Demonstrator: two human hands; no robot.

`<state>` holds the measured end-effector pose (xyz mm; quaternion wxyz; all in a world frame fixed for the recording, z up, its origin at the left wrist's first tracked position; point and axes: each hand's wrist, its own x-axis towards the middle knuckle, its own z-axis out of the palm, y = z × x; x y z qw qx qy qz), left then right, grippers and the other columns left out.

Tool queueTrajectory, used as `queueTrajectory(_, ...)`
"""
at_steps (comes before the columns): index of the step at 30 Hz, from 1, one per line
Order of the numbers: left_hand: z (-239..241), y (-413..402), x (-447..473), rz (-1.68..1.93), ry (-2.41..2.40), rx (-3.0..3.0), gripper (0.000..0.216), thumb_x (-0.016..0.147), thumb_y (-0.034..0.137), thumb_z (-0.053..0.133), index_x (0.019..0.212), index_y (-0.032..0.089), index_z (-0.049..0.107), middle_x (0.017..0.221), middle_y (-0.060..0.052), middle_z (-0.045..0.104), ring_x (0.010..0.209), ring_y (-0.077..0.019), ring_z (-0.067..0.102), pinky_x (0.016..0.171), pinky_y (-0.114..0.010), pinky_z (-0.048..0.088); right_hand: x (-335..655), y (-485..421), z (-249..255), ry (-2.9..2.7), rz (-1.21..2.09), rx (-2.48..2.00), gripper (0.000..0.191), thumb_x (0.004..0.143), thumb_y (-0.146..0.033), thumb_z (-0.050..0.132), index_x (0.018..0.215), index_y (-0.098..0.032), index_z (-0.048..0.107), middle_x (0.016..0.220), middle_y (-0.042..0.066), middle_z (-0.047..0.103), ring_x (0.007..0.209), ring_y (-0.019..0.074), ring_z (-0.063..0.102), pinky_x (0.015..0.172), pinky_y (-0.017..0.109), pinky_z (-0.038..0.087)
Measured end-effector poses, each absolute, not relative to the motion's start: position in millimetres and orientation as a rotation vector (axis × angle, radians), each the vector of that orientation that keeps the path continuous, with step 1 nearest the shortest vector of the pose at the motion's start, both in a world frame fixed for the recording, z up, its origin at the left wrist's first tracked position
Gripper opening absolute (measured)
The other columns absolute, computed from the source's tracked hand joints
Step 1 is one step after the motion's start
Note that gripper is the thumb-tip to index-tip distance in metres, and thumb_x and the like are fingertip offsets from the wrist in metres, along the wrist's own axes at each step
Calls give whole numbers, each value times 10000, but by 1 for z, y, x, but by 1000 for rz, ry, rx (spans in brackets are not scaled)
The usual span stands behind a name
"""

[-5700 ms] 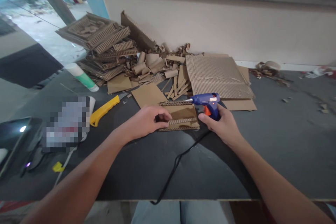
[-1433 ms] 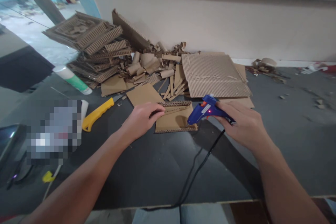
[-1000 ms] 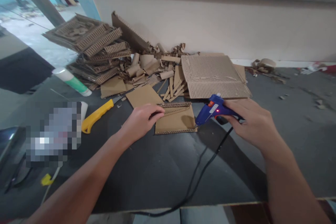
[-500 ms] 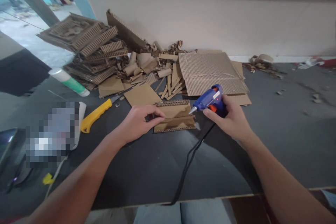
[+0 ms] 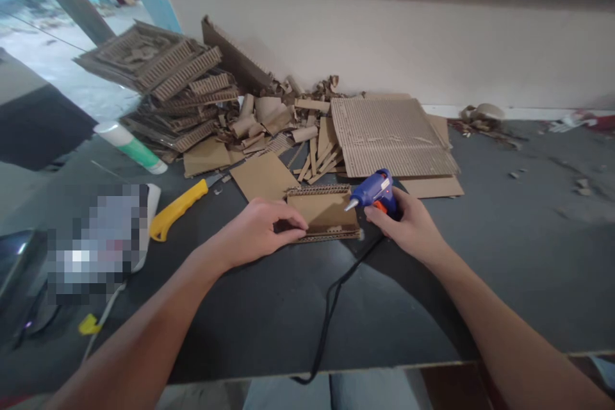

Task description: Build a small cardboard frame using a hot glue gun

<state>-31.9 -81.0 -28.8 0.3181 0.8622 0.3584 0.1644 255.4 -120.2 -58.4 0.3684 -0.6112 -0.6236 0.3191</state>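
Observation:
My right hand (image 5: pixel 418 227) is wrapped round a blue hot glue gun (image 5: pixel 371 189), its metal nozzle pointing left just above the right part of a small cardboard piece (image 5: pixel 319 208). That piece lies flat, with layered corrugated strips raised along its far and near edges. My left hand (image 5: pixel 269 224) is at its left side, thumb and forefinger pinched on a thin cardboard strip (image 5: pixel 331 230) along the near edge. A black cord (image 5: pixel 331 301) runs from the glue gun toward the table's front edge.
Stacked corrugated cardboard frames (image 5: pixel 163 83), scraps (image 5: pixel 264 115) and a large corrugated sheet (image 5: pixel 391 138) lie behind the work. A yellow-handled knife (image 5: pixel 180 205), a white-green tube (image 5: pixel 132 148) and a blurred-out device (image 5: pixel 100 240) are on the left. Debris (image 5: pixel 480 115) sits at the back right.
My left hand has moved the cardboard strip from the middle of the piece toward its near edge. The glue gun in my right hand has shifted slightly left and nearer to me.

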Motion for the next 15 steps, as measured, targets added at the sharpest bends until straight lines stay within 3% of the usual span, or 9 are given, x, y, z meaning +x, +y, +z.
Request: queueTrajectory(15, -28, -79, -34, 304, 989, 2162, 150, 877, 350, 657, 935, 250, 752, 939, 28, 765, 862, -131, 691, 813, -210, 484, 244, -123, -52, -1733, 695, -1754, 288, 787, -481, 644, 838, -200, 598, 671, -3, 565, 595, 149, 487, 536, 268, 357)
